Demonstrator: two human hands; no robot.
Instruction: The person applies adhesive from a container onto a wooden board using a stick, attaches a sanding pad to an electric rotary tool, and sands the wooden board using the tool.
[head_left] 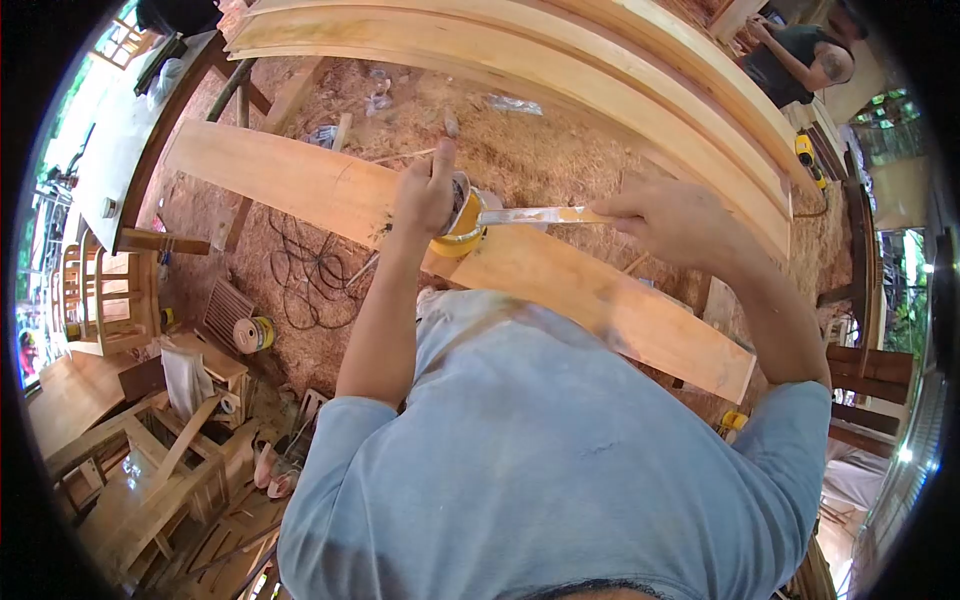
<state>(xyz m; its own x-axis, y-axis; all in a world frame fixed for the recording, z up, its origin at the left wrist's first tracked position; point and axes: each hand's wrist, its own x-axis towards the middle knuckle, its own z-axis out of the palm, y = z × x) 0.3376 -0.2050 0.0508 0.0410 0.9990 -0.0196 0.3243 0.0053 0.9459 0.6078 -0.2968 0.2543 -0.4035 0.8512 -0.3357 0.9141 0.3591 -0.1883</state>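
Note:
My left hand (pixel 424 200) is closed around a yellow can (pixel 462 240), its thumb pointing up. The can is over a long wooden plank (pixel 600 295) and looks tilted toward the right; whether it rests on the wood I cannot tell. My right hand (pixel 668 220) grips one end of a flat, narrow stick (pixel 540 215), smeared with white and yellowish material. Its far end reaches the mouth of the can. The can's contents are hard to make out.
Long boards (pixel 520 50) span the far side. A light-topped table (pixel 135 140) stands left, above wooden chair frames (pixel 95 290). Dark cable (pixel 305 270) and another yellow can (pixel 253 335) lie on the shavings-covered floor (pixel 560 150). Another person (pixel 800 62) is at the upper right.

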